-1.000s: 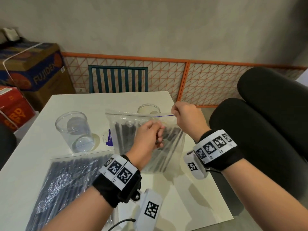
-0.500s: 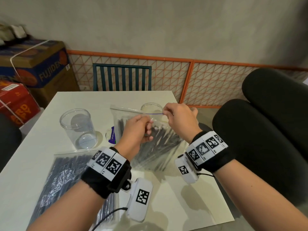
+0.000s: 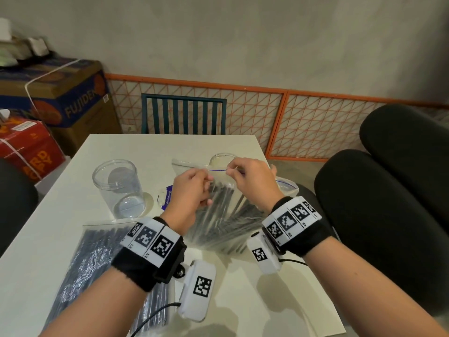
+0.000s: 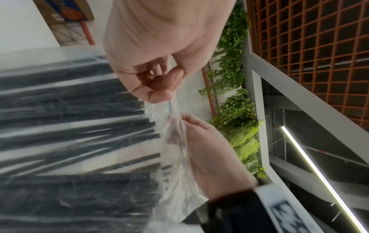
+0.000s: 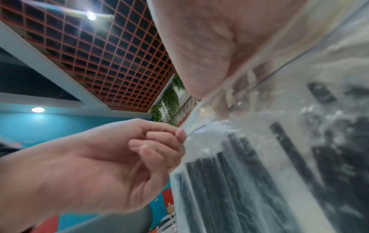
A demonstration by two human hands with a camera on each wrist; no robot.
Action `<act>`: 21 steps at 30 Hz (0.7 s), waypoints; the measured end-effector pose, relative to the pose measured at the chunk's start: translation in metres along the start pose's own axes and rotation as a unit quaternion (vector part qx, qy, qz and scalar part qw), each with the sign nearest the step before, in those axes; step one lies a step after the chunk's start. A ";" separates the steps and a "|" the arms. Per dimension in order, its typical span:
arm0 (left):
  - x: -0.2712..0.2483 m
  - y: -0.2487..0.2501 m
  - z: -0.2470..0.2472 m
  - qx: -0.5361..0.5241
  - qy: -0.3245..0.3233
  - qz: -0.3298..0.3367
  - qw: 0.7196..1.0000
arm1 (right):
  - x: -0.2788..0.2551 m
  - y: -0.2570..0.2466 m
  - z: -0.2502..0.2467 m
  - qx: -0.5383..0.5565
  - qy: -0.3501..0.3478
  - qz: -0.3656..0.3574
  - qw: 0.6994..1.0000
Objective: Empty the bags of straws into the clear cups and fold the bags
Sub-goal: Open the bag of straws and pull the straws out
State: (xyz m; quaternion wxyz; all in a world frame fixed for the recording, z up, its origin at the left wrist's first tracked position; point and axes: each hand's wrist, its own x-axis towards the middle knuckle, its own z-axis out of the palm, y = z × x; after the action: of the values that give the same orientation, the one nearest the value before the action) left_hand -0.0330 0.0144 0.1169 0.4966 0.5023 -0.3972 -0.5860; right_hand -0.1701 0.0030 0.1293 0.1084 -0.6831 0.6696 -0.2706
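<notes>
I hold a clear zip bag of black straws upright over the white table. My left hand pinches its top edge near the middle. My right hand pinches the blue-lined zip strip just to the right. The left wrist view has my left hand and right hand on the bag's mouth. A second full bag lies flat at the front left. One clear cup stands empty at the left. Another clear cup is half hidden behind the held bag.
A small purple-and-white label lies between the left cup and the bag. A teal chair stands at the table's far side and cardboard boxes at the left. Black cushions crowd the table's right edge.
My right hand has slid left along the bag's top edge toward my left hand. Both hands and the bag have drifted a little left.
</notes>
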 end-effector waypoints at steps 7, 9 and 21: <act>-0.007 -0.010 -0.004 0.002 -0.002 -0.039 0.999 | 0.007 -0.008 0.002 0.032 -0.025 -0.020 0.999; -0.005 -0.007 -0.005 0.034 0.021 -0.028 0.999 | 0.003 -0.012 0.008 0.039 -0.033 -0.045 0.998; -0.010 0.009 -0.028 0.369 0.032 0.024 0.929 | 0.024 0.003 0.000 0.000 -0.052 0.028 0.998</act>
State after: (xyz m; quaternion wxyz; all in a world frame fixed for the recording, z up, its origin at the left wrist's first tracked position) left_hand -0.0036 0.0239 0.1221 0.3025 0.6590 -0.5809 -0.3697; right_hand -0.1736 -0.0203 0.1329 0.1508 -0.6770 0.6821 -0.2315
